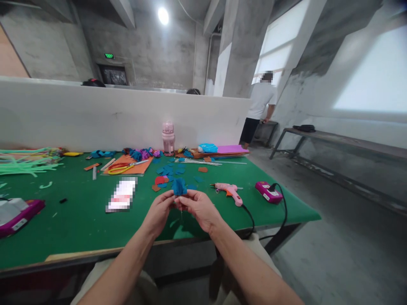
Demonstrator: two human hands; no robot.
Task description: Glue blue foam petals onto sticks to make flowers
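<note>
Left of the pink glue gun (227, 187) on the green counter (85, 228), seen from the head, the left hand (160, 209) and the right hand (199, 207) both pinch one small blue piece (179, 187) with their fingertips. It sits up above the fingers, and what looks like a thin stem (181, 207) points down between the hands. Both hands touch the piece, so neither is clearly closer, but the right hand is nearer the glue gun.
</note>
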